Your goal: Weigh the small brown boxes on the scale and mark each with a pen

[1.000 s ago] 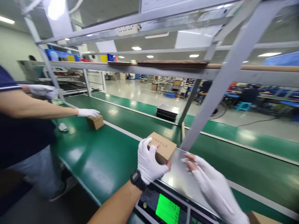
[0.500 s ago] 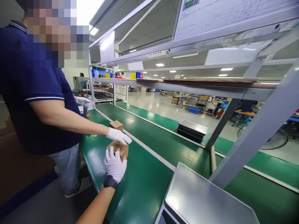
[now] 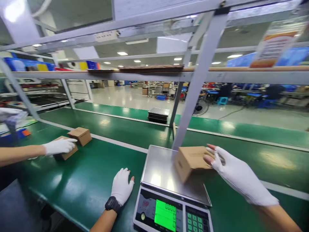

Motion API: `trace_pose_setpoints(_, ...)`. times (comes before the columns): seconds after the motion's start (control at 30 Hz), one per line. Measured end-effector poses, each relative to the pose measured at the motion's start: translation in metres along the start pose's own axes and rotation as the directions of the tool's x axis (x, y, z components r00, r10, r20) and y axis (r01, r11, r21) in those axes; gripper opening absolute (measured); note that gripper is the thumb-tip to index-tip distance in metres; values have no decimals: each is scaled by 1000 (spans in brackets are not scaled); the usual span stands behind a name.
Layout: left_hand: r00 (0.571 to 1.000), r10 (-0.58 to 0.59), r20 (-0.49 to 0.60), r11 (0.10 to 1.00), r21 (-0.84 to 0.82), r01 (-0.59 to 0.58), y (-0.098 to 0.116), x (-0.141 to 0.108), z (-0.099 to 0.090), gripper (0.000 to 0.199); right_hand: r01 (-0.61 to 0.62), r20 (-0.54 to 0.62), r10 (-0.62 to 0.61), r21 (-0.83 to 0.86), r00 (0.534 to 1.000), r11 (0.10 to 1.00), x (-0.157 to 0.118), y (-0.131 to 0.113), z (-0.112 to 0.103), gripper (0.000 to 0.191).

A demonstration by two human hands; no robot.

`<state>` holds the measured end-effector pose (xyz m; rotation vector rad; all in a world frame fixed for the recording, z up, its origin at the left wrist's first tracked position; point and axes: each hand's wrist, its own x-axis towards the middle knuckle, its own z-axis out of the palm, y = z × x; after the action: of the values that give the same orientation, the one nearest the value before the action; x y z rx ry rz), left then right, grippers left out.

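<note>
My left hand [image 3: 122, 186], in a white glove with bare fingertips and a dark watch at the wrist, rests on the green table with its fingers apart and nothing in them. On the right, my right hand [image 3: 235, 170], also gloved, has thumb and fingers on the right end of a cardboard box [image 3: 193, 161]. That box is tilted over the steel plate of a digital scale [image 3: 160, 174]; whether it touches the plate cannot be told. The scale's green display [image 3: 165, 215] reads zeros. Two smaller-looking boxes stand at the left, one [image 3: 81, 136] behind the other [image 3: 69, 154].
A co-worker's gloved hand [image 3: 60, 146] lies on the nearer left box. Metal posts [image 3: 200, 77] and a shelf [image 3: 145, 76] stand behind the scale. Stacked scales [image 3: 158, 115] sit on the far green strip. A blue and orange item [image 3: 25, 132] lies at the left.
The view has swung right. My left hand has let go of the box near the co-worker, who still touches it. My right hand, a box in it, and the scale's display have come into view.
</note>
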<state>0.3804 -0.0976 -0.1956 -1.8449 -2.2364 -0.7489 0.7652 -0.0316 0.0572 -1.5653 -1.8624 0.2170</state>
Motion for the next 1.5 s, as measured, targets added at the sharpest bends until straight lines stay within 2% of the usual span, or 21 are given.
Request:
trace_pose_setpoints(0.1, 999, 34, -10, 999, -3, -34, -4, 1, 0, 34, -70, 0, 73, 270, 997, 960, 0, 16, 19, 51)
trace_pose_setpoints(0.2, 998, 59, -17, 998, -9, -60, -5, -1, 1, 34, -196, -3, 217, 424, 976, 884, -8, 62, 59, 51)
trace_pose_setpoints(0.3, 998, 69, -10, 997, -17, -70, -5, -1, 0, 34, -363, 67, 365, 371, 929, 855, -41, 118, 103, 49)
trace_pose_setpoints(0.4, 998, 66, 11, 997, -35, -66, -6, 0, -3, 35, -428, 16, 435, 203, 901, 880, -89, 148, 133, 46)
trace_pose_setpoints(0.5, 998, 52, 41, 996, -74, -49, -7, 2, -7, 38, -418, -43, 429, 153, 902, 896, -124, 145, 142, 47)
trace_pose_setpoints(0.57, 998, 34, 61, 993, -111, -27, -6, 3, -9, 40, -401, -57, 416, 180, 907, 898, -133, 137, 142, 50)
trace_pose_setpoints(0.77, 992, -77, 96, 955, -278, 101, 0, -1, -17, 43, -462, 10, 466, 144, 885, 875, -129, 133, 138, 55)
trace_pose_setpoints(0.9, 979, -171, 109, 882, -426, 202, 9, 4, -37, 47, -488, 31, 499, 269, 866, 830, -119, 134, 125, 59)
trace_pose_setpoints(1.0, 978, -195, 70, 823, -531, 202, 23, 27, -65, 53, -433, -8, 475, 397, 880, 809, -100, 117, 103, 60)
trace_pose_setpoints(1.07, 989, -140, 47, 744, -654, 136, 38, 50, -84, 57, -356, -41, 424, 472, 905, 806, -82, 91, 85, 59)
trace_pose_setpoints(1.17, 997, 58, 40, 504, -864, 6, 73, 83, -104, 81, -219, -69, 309, 562, 949, 798, -54, 39, 61, 56)
trace_pose_setpoints(1.2, 990, 133, 50, 417, -909, -10, 86, 90, -107, 93, -162, -79, 251, 574, 965, 803, -46, 21, 56, 55)
trace_pose_setpoints(1.27, 964, 239, 114, 300, -953, 38, 114, 96, -110, 111, -45, -89, 115, 567, 989, 822, -34, -12, 48, 52)
trace_pose_setpoints(1.37, 959, 206, 194, 259, -956, 138, 148, 87, -109, 113, 85, -7, -96, 527, 995, 846, -19, -47, 47, 48)
trace_pose_setpoints(1.43, 978, 123, 167, 291, -949, 125, 161, 76, -105, 107, 144, 85, -209, 476, 974, 867, -10, -60, 51, 43)
trace_pose_setpoints(1.5, 990, 80, 119, 328, -941, 86, 165, 68, -101, 103, 191, 153, -269, 393, 951, 899, 1, -69, 58, 37)
